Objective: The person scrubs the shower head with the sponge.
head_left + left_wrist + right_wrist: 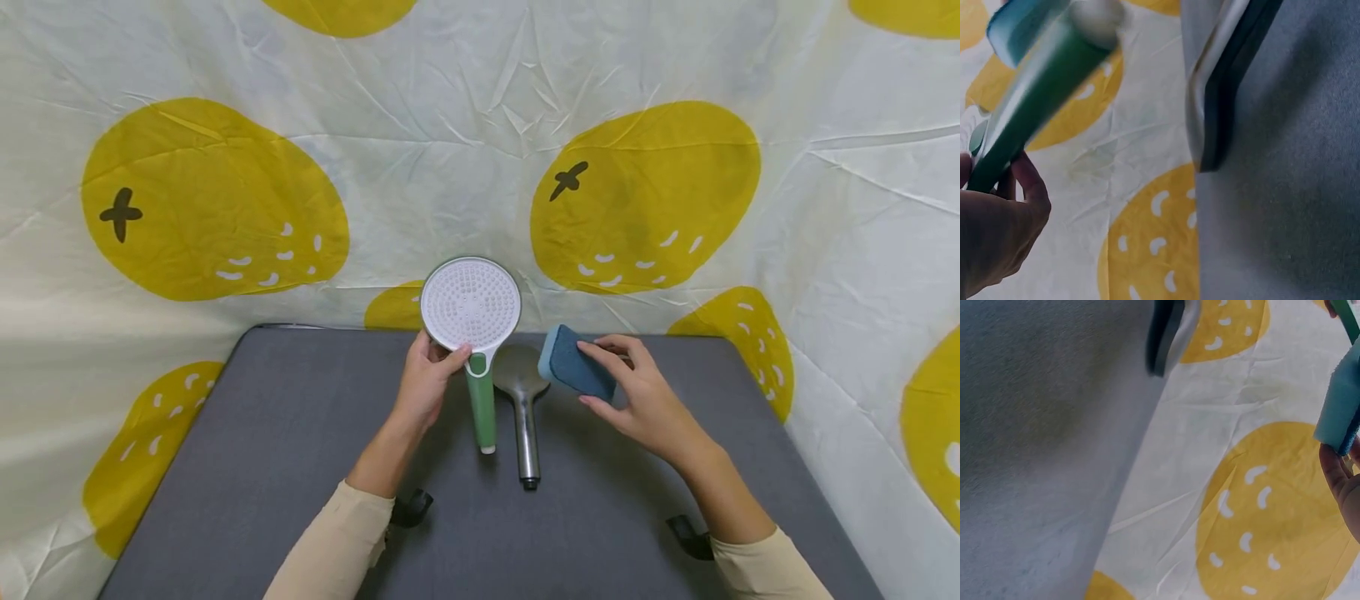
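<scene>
My left hand grips a green shower head at its neck, thumb on the front. Its round white spray face is turned toward the head camera, with the green handle pointing down. In my right hand a blue sponge is pinched between thumb and fingers, a short way right of the shower head. Its dark scouring side faces up and its light blue side faces left. In the left wrist view the green handle slants up from the hand; the right wrist view shows the sponge at the right edge.
A metallic grey shower head lies on the dark grey table, behind the green one and partly hidden by it. A white cloth with yellow fruit prints hangs behind and beside the table. Black wrist mounts show at both forearms.
</scene>
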`<state>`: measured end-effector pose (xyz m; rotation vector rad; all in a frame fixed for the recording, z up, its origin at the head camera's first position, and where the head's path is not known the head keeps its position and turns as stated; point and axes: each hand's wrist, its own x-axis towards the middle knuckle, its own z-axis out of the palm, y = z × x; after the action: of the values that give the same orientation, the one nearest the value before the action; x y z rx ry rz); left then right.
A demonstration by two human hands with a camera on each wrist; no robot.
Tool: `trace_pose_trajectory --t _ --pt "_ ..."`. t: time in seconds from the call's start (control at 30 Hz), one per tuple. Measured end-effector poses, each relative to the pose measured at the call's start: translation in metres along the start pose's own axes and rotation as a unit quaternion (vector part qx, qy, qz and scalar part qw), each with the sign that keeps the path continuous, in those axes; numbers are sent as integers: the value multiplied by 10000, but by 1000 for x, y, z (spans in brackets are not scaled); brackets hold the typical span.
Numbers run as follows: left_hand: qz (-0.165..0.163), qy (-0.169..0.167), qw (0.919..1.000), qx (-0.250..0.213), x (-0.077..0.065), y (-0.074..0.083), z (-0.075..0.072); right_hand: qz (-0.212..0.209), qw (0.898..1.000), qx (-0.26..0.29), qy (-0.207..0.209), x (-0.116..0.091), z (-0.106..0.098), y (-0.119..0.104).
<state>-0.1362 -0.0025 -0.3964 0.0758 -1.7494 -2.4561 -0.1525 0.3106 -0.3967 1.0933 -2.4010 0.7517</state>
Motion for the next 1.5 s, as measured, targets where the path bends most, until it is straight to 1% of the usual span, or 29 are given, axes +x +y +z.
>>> trace_pose_trajectory --t 0.17,0.27,0.4,0.57,0.67,0.77,0.93,1.03,1.17,1.27,1.4,1.5 --pt "94 -247 9996 101 2 2 1 -107 9999 67 104 5 0 -5" --pt "62 -318 9994 83 3 4 2 -154 9998 127 93 9 0 -9" --pt "-3 -330 9995 10 4 8 4 -254 9995 195 13 17 0 -17" --pt "-14 -291 9995 121 7 13 5 -423 9989 208 17 27 0 -26" --pt "-39 -339 9993 149 9 16 6 -552 9983 143 72 33 0 -28" --pt "-17 -460 9988 137 12 19 8 -709 9974 67 110 41 0 -29" --pt "41 -610 9981 115 17 23 11 -1077 9939 -44 235 54 1 -30" --pt "-11 -640 9979 113 19 27 14 -1123 9935 -99 184 61 0 -30" --pt "-148 -627 9978 183 23 31 15 -1009 9946 -241 -62 69 -2 -32" --pt "-199 -630 9975 233 25 32 16 -1069 9933 -401 -151 74 -1 -34" --pt "-142 -655 9975 214 28 32 18 -1289 9900 -559 -141 77 2 -35" --pt "-25 -643 9976 265 29 34 18 -1383 9881 -654 -145 77 3 -37"
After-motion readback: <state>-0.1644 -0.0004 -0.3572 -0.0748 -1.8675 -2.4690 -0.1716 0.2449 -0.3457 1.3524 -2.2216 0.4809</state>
